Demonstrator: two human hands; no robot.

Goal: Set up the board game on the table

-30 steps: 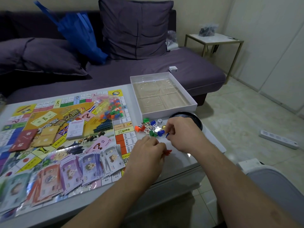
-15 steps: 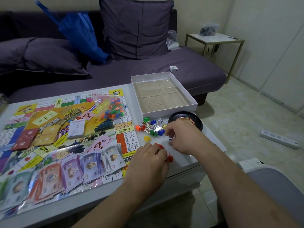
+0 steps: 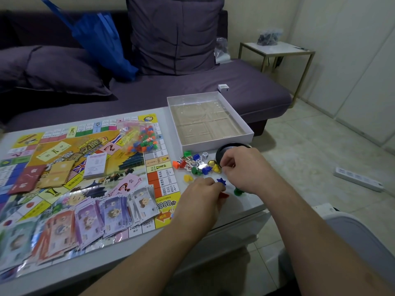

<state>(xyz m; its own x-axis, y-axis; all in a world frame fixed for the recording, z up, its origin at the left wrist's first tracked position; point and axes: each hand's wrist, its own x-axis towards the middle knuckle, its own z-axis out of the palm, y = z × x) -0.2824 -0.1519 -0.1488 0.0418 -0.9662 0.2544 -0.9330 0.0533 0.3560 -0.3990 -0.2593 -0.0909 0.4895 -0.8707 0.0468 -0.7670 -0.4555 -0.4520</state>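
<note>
The game board [image 3: 89,159] lies flat on the white table [image 3: 245,206]. Paper money [image 3: 102,214], card decks [image 3: 95,165] and a bag of coloured houses [image 3: 141,138] lie on it. Just right of the board is a pile of small coloured pawns [image 3: 195,164] with a white die [image 3: 205,154]. My left hand [image 3: 201,201] has curled fingers that pinch a blue star piece [image 3: 221,180], and a red piece [image 3: 224,195] lies under its fingertips. My right hand [image 3: 243,169] pinches at a yellow pawn [image 3: 215,168] on the pile's right edge. A green piece [image 3: 238,191] stands below that hand.
The open white game box [image 3: 248,131] with its clear insert sits at the table's far right corner. A black round dish [image 3: 222,151] is partly hidden by my right hand. A loose yellow pawn [image 3: 188,178] lies near the board. A purple sofa stands behind, and a power strip [image 3: 359,181] lies on the floor.
The blue star piece now sits at my left fingertips, with the red piece lower on the table. My right hand has moved up to the pile's yellow pawn, and a green piece shows beneath it.
</note>
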